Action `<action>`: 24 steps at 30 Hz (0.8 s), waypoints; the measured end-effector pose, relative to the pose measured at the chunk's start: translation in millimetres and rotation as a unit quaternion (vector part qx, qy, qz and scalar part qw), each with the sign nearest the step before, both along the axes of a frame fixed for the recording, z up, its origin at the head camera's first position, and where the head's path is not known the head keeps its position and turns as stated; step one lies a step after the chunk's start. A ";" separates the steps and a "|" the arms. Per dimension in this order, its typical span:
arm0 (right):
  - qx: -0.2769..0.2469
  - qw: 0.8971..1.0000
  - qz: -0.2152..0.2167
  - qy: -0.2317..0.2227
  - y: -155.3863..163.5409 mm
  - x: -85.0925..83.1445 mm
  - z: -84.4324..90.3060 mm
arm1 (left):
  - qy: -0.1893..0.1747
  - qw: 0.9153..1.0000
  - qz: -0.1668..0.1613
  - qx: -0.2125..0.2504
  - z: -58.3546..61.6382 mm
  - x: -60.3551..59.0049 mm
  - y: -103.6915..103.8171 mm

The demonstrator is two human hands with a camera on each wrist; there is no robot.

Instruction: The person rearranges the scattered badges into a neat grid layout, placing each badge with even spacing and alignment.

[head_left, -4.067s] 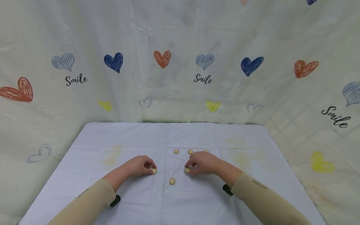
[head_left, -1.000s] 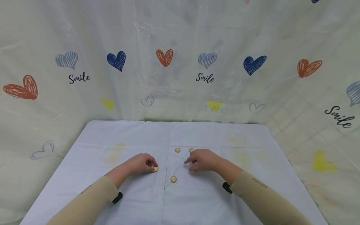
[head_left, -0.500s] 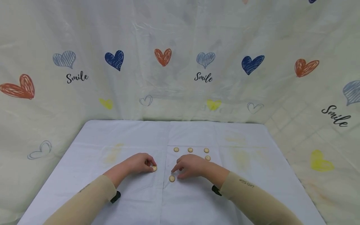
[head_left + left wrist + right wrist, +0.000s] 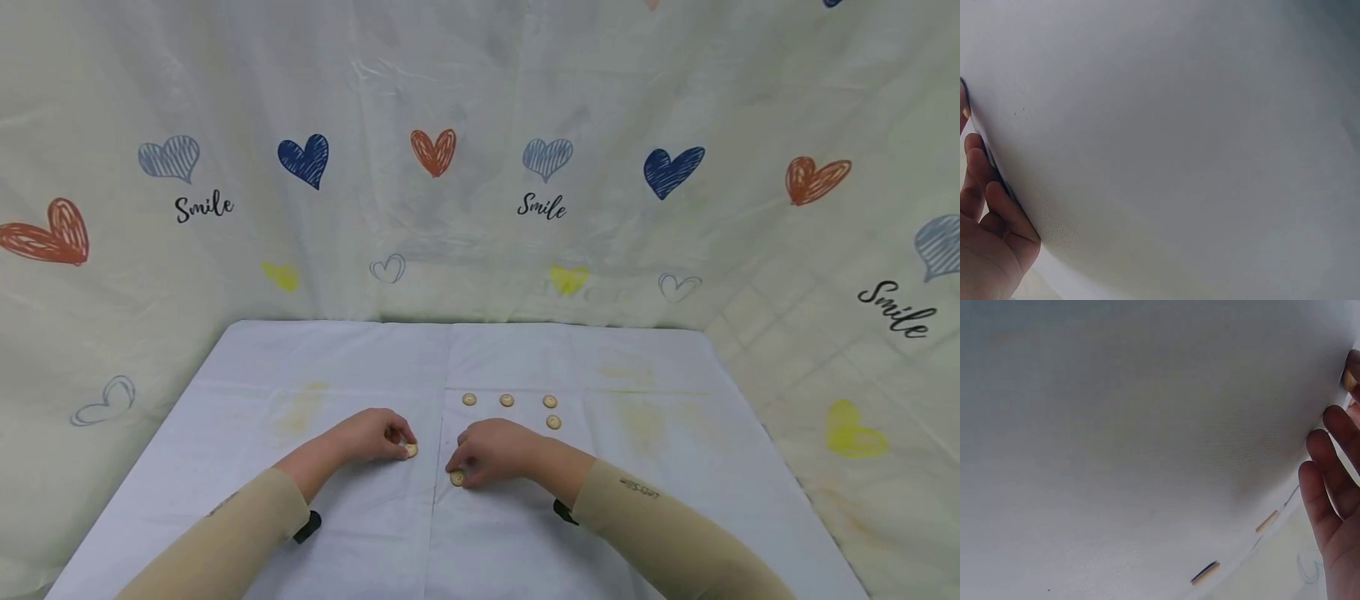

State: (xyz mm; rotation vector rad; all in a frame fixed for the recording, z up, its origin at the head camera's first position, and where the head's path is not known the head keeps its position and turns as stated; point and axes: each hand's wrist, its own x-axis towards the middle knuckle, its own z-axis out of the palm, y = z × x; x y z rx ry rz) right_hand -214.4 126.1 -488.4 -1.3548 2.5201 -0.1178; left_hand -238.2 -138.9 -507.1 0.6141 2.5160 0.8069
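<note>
Beige buttons are pinched by left hand (image 4: pixel 372 436) and right hand (image 4: pixel 491 451) overhead; wrist views show only fingers.

The right hand (image 4: pixel 491 452) half covers one button (image 4: pixel 457 477); both wrist views crop the fingers (image 4: pixel 1335 469)

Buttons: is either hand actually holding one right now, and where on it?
Both. The left hand pinches a button by its rim, on the cloth. The right hand has fingertips curled on another button at its edge; whether it is lifted cannot be told.
</note>
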 end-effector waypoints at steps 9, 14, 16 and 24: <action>0.028 0.999 0.026 0.038 -2.5 2.5 3.1 | 0.004 1.000 0.001 -0.002 3.2 1.4 2.8; 0.046 0.996 0.040 0.057 -4.3 3.4 6.6 | 0.008 1.000 0.000 -0.006 3.5 1.4 3.5; 0.047 0.996 0.046 0.063 -4.5 3.4 6.8 | 0.008 1.000 0.000 -0.006 3.4 1.1 3.8; 0.029 0.996 0.041 0.067 0.6 3.0 3.3 | 0.005 1.000 0.007 -0.008 2.7 0.5 3.6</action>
